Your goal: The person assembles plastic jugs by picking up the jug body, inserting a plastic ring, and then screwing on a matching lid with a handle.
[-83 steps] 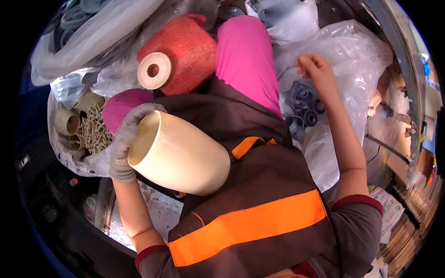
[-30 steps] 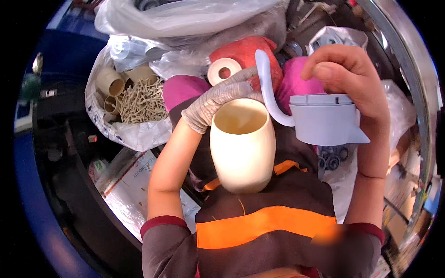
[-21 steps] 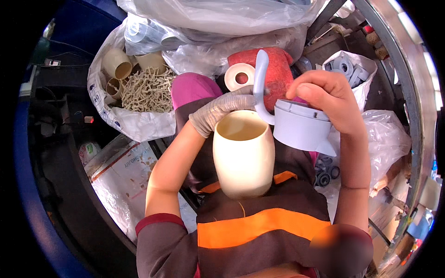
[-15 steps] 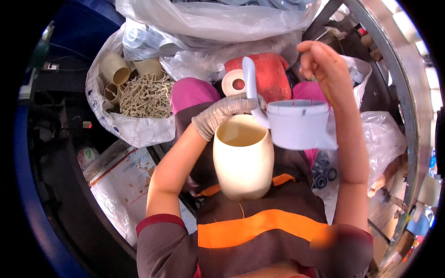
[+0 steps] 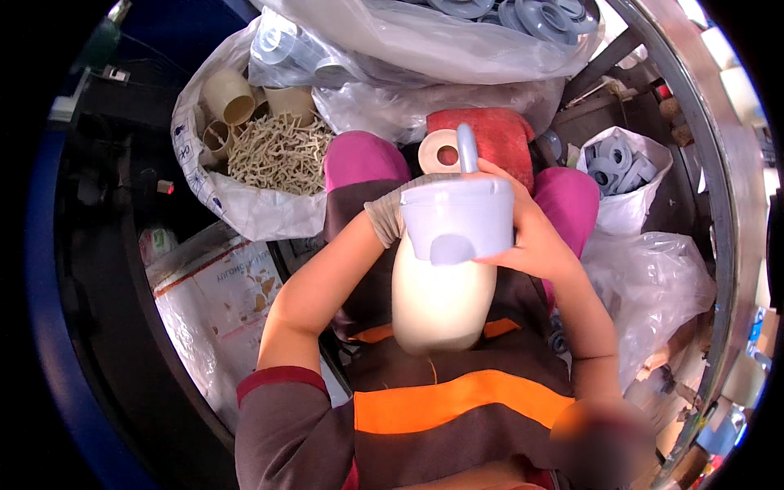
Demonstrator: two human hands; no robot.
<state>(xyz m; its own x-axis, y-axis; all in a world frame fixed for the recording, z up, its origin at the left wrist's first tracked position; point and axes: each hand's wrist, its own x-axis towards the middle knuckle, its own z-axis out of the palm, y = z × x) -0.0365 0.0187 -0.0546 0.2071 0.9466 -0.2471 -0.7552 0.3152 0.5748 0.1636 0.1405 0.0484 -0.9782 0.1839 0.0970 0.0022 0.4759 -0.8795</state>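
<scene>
A cream, barrel-shaped plastic vessel [image 5: 445,302] stands upright in my lap against my dark shirt. Over its mouth is a pale grey-blue jug top [image 5: 457,214] with a short spout on the near side and an upright handle [image 5: 466,149] on the far side. Whether the top is seated on the rim cannot be seen. My bare right hand [image 5: 532,233] grips the top's right side, thumb near the spout. My left hand [image 5: 390,214], in a grey-beige glove, reaches behind the top; its fingers are hidden there.
At the left, a white sack [image 5: 208,184] holds cream cups and many small beige sticks. A clear bag [image 5: 490,53] of grey-blue parts lies ahead. Between my knees are a red cloth [image 5: 510,143] and a cream ring [image 5: 439,152]. Grey parts fill a small sack [image 5: 625,167] at the right.
My right hand has come down from the upper right and taken hold of the jug top. The top has moved left over the vessel's mouth. The left hand's fingers have become hidden.
</scene>
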